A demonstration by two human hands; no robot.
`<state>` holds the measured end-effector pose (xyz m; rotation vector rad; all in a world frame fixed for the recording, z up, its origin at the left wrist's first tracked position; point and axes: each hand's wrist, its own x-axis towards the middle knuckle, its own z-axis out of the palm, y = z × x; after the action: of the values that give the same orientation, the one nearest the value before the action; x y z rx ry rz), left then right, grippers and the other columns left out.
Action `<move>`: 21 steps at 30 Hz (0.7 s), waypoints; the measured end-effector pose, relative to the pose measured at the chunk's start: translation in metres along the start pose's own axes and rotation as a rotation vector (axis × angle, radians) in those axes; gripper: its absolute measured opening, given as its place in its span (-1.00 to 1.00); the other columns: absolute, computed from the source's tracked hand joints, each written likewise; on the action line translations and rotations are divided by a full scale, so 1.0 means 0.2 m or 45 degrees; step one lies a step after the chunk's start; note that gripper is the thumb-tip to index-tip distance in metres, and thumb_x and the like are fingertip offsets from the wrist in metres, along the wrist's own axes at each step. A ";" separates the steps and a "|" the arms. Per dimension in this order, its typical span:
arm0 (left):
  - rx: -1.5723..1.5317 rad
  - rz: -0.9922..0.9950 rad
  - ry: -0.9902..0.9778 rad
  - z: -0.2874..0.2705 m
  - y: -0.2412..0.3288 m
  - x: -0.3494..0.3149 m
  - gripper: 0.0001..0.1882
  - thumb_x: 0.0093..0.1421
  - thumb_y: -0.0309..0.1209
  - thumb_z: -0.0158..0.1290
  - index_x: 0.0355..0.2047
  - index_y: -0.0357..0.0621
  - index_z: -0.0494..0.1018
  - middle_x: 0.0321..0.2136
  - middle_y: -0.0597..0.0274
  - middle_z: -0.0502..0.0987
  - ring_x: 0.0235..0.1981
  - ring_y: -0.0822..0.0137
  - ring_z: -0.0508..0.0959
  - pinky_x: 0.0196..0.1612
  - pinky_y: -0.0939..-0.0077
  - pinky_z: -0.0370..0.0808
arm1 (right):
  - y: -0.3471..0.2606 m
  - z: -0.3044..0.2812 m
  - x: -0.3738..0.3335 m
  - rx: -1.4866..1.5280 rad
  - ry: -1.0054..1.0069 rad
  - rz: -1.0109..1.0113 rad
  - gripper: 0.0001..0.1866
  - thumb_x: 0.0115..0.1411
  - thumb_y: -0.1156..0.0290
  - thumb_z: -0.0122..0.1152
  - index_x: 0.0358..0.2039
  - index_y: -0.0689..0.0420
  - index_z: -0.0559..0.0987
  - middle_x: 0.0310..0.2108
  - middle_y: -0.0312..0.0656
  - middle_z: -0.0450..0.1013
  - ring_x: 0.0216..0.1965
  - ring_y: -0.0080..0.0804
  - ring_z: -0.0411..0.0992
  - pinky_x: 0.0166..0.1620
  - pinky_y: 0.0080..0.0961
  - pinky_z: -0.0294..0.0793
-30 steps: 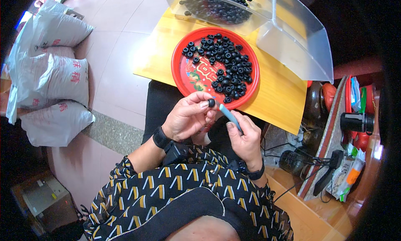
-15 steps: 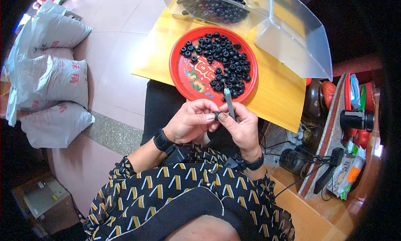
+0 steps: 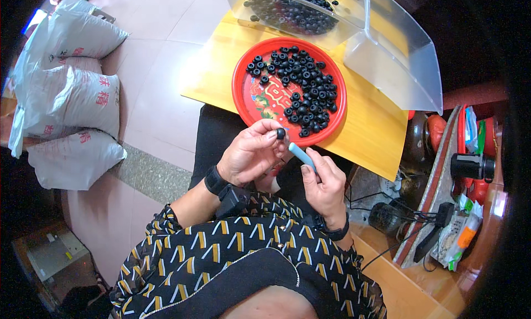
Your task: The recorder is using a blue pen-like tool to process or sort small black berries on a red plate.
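My left hand (image 3: 250, 153) pinches a small round black rubber-like piece (image 3: 280, 133) between thumb and fingertips, just off the near rim of the red round tray (image 3: 241, 110). Closed round a slim tool with a light-blue handle (image 3: 303, 157) is my right hand (image 3: 325, 186). The handle slants up and left toward the pinched piece; I cannot make out the tool's tip. Many similar black pieces (image 3: 313, 92), several showing a hole in one face, lie over the patterned tray, mostly toward its far and right sides.
The tray rests on a yellow wooden board (image 3: 376, 136). Behind it stands a clear plastic bin (image 3: 354, 29) holding more black pieces. Full white sacks (image 3: 83, 98) are on the floor at left. A cluttered shelf with cables (image 3: 437, 214) and a black cylindrical device (image 3: 471, 166) is at right.
My hands have drawn apart, the left lifting its black piece into view. The tool in my right hand has swung from nearly upright to slanting left. The whole view has shifted slightly.
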<state>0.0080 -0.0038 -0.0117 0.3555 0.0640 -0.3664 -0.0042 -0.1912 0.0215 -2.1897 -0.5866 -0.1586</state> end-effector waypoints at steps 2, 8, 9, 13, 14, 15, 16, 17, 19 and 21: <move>-0.001 -0.002 -0.012 0.00 0.00 0.00 -0.81 0.13 -0.45 -0.02 -0.22 -0.14 0.36 -0.37 0.25 0.38 -0.37 0.43 0.36 -0.27 0.53 0.28 | 0.00 0.01 0.00 -0.003 0.029 -0.043 -0.72 0.05 0.55 0.14 -0.19 0.31 0.46 -0.54 -0.16 0.37 -0.69 -0.54 0.23 -0.60 -0.63 0.22; -0.011 -0.016 -0.047 0.01 -0.01 -0.01 -0.82 0.12 -0.45 -0.01 -0.23 -0.13 0.37 -0.35 0.26 0.38 -0.36 0.44 0.36 -0.27 0.53 0.27 | 0.01 0.02 0.01 -0.048 0.035 -0.045 -0.69 -0.05 0.52 0.20 -0.23 0.29 0.47 -0.57 -0.07 0.38 -0.58 -0.19 0.38 -0.51 -0.38 0.37; -0.005 -0.019 -0.045 0.02 0.00 -0.01 -0.82 0.12 -0.45 0.00 -0.23 -0.13 0.37 -0.35 0.26 0.39 -0.37 0.44 0.37 -0.26 0.52 0.28 | 0.02 0.02 0.01 -0.048 0.042 -0.068 -0.70 -0.01 0.54 0.18 -0.21 0.30 0.47 -0.57 -0.12 0.37 -0.64 -0.35 0.31 -0.55 -0.50 0.30; 0.011 -0.031 0.043 0.03 0.00 -0.01 -0.82 0.12 -0.45 0.00 -0.24 -0.14 0.37 -0.36 0.23 0.41 -0.39 0.43 0.37 -0.24 0.51 0.28 | 0.03 0.01 0.02 -0.090 0.072 -0.079 -0.72 0.04 0.55 0.16 -0.20 0.31 0.47 -0.58 -0.15 0.37 -0.68 -0.49 0.25 -0.59 -0.60 0.25; 0.026 -0.043 0.007 0.04 0.00 -0.01 -0.82 0.13 -0.45 0.00 -0.24 -0.15 0.37 -0.37 0.22 0.41 -0.40 0.42 0.38 -0.24 0.50 0.29 | 0.03 0.01 0.02 -0.092 0.075 -0.079 -0.72 0.04 0.55 0.16 -0.20 0.31 0.47 -0.58 -0.15 0.37 -0.68 -0.49 0.25 -0.59 -0.60 0.25; 0.041 -0.053 -0.031 0.04 0.00 0.00 -0.83 0.13 -0.45 0.00 -0.24 -0.16 0.37 -0.38 0.21 0.42 -0.40 0.41 0.38 -0.25 0.50 0.30 | 0.03 0.00 0.03 -0.089 0.087 -0.025 -0.72 0.01 0.54 0.17 -0.21 0.29 0.47 -0.57 -0.11 0.37 -0.63 -0.34 0.32 -0.55 -0.51 0.31; 0.048 -0.048 -0.033 0.04 0.00 0.00 -0.83 0.13 -0.45 0.00 -0.24 -0.16 0.37 -0.38 0.21 0.42 -0.40 0.41 0.38 -0.25 0.50 0.30 | 0.03 0.00 0.03 -0.079 0.099 0.024 -0.71 -0.01 0.52 0.19 -0.23 0.27 0.47 -0.57 -0.06 0.38 -0.59 -0.20 0.38 -0.50 -0.41 0.37; 0.077 -0.064 -0.035 0.04 0.01 0.00 -0.83 0.13 -0.45 -0.01 -0.24 -0.16 0.37 -0.39 0.21 0.42 -0.39 0.41 0.39 -0.26 0.51 0.30 | 0.04 0.00 0.03 -0.028 0.152 0.025 -0.73 0.02 0.51 0.17 -0.22 0.28 0.47 -0.56 -0.07 0.38 -0.58 -0.24 0.39 -0.50 -0.43 0.36; 0.128 -0.085 -0.020 0.06 0.03 0.01 -0.84 0.14 -0.47 -0.02 -0.25 -0.17 0.36 -0.42 0.21 0.43 -0.40 0.40 0.40 -0.30 0.53 0.32 | 0.06 -0.04 0.05 -0.031 0.250 0.058 -0.76 0.07 0.50 0.13 -0.23 0.29 0.48 -0.51 -0.05 0.42 -0.53 -0.27 0.42 -0.42 -0.47 0.40; 0.206 -0.066 0.034 0.13 0.08 0.05 -0.85 0.14 -0.46 -0.03 -0.26 -0.17 0.36 -0.43 0.23 0.43 -0.42 0.41 0.40 -0.31 0.55 0.33 | 0.13 -0.06 0.06 0.057 0.325 0.264 -0.78 0.11 0.47 0.08 -0.23 0.29 0.49 -0.46 -0.05 0.44 -0.46 -0.33 0.43 -0.33 -0.49 0.41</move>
<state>0.0239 -0.0032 0.0173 0.5191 0.0699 -0.4192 0.0189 -0.2110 0.0142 -2.1279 -0.2174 -0.3053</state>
